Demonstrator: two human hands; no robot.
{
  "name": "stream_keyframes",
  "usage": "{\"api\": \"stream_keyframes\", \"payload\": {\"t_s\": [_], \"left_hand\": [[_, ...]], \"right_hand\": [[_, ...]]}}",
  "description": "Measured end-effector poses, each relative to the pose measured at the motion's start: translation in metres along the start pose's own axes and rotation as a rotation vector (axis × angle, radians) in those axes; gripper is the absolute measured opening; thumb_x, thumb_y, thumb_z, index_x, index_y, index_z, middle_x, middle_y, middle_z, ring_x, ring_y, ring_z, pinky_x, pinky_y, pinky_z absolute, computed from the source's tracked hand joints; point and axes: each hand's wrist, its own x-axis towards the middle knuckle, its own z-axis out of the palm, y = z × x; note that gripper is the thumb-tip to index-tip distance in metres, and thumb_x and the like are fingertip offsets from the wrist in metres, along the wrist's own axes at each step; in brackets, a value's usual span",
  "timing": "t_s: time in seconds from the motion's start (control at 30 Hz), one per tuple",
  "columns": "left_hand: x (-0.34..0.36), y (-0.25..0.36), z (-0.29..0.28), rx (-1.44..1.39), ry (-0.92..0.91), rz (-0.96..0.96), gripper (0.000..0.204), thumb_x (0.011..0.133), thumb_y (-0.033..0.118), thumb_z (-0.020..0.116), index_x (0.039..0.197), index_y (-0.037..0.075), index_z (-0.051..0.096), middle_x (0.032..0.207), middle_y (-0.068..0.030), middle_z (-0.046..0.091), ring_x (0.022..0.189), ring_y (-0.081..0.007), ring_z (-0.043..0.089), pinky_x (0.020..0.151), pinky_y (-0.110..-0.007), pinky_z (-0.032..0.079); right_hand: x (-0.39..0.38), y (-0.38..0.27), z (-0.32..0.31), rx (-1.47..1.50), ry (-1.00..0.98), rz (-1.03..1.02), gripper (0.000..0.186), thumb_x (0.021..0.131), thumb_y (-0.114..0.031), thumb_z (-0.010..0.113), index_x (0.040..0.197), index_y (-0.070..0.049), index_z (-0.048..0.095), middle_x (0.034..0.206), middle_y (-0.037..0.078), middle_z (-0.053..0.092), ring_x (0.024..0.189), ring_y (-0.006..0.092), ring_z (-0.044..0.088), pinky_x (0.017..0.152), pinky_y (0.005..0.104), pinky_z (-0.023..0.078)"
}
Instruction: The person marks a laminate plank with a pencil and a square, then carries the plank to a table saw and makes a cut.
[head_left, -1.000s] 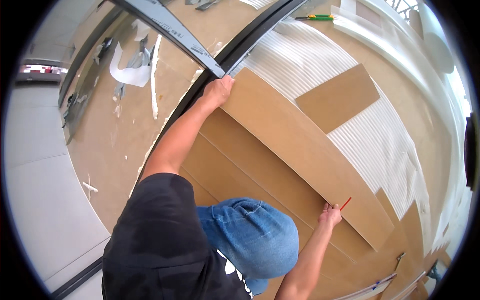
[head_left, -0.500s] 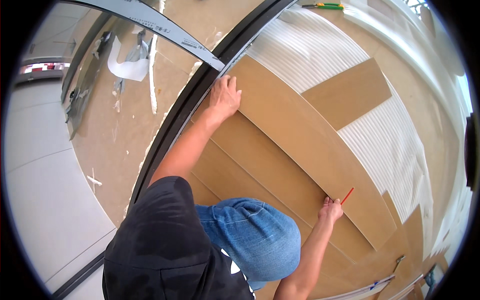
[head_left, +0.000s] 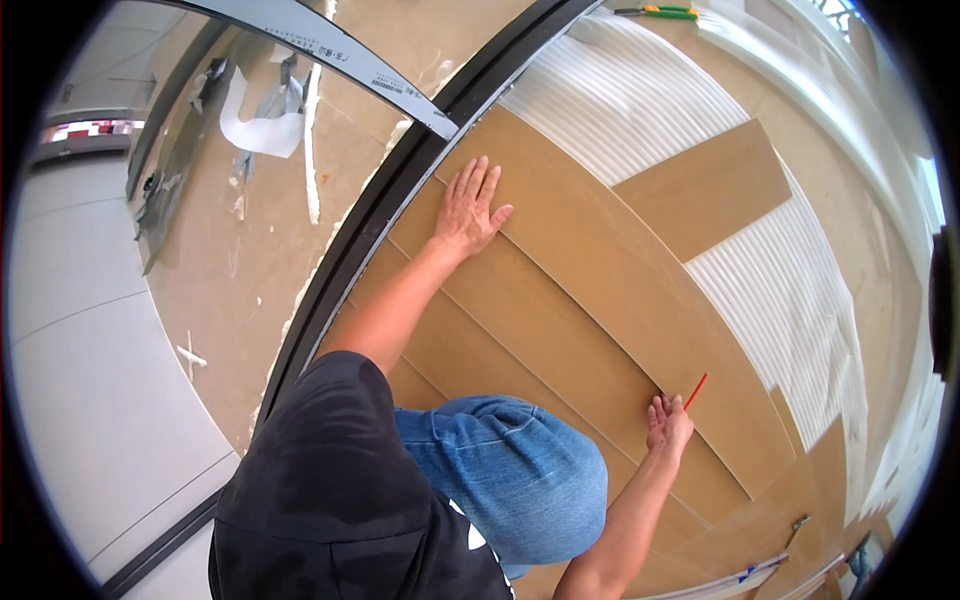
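A long tan floor plank (head_left: 620, 270) lies across the laid planks (head_left: 520, 300) in front of me, its left end close to the black door track. My left hand (head_left: 470, 212) is flat near that end, fingers spread, the thumb stretched along the plank. At the plank's near edge, toward its right end, my right hand (head_left: 668, 425) has its fingers curled upward. A thin red pencil (head_left: 697, 389) sticks out from between its thumb and fingers, pointing up and away. A narrow dark line shows under the plank's near edge.
A black track (head_left: 345, 225) runs diagonally on the left, meeting a grey metal profile (head_left: 350, 70). White ribbed underlay (head_left: 640, 90) spreads beyond the plank, with a short loose plank (head_left: 705, 190) on it. Green-handled pliers (head_left: 668, 12) lie far off. A hammer-like tool (head_left: 798, 528) rests lower right.
My left hand has gone from bent fingers at the plank's left end to lying flat and spread. The dark gap under the near edge has narrowed. My right hand has turned slightly, still with the pencil.
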Motion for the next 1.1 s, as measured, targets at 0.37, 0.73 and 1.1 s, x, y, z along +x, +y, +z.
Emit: {"api": "stream_keyframes", "payload": {"t_s": [0.37, 0.73, 1.1], "left_hand": [[0.004, 0.006, 0.000, 0.026, -0.059, -0.034, 0.076, 0.101, 0.056, 0.043, 0.159, 0.010, 0.026, 0.167, -0.0130, 0.020, 0.154, -0.0289, 0.018, 0.125, -0.046, 0.014], [0.000, 0.001, 0.000, 0.079, -0.098, -0.095, 0.075, 0.103, 0.053, 0.041, 0.161, 0.010, 0.020, 0.167, -0.0153, 0.015, 0.154, -0.0318, 0.014, 0.125, -0.048, 0.012], [0.005, 0.009, 0.003, 0.078, -0.078, -0.062, 0.075, 0.103, 0.052, 0.043, 0.161, 0.009, 0.020, 0.167, -0.0165, 0.016, 0.154, -0.0338, 0.016, 0.124, -0.049, 0.014]], "right_hand": [[0.001, -0.005, -0.011, -0.160, -0.042, -0.013, 0.028, 0.102, -0.032, 0.062, 0.107, -0.005, 0.057, 0.087, 0.008, 0.072, 0.065, 0.0167, 0.069, 0.053, 0.0287, 0.056], [0.002, -0.011, -0.068, -0.681, 0.197, -0.909, 0.028, 0.102, -0.020, 0.061, 0.115, 0.004, 0.054, 0.108, 0.018, 0.067, 0.091, 0.0267, 0.066, 0.079, 0.0364, 0.053], [0.103, -0.025, -0.119, -1.028, 0.503, -1.248, 0.047, 0.102, -0.016, 0.058, 0.143, 0.000, 0.039, 0.155, 0.026, 0.035, 0.146, 0.0377, 0.032, 0.115, 0.0468, 0.034]]}}
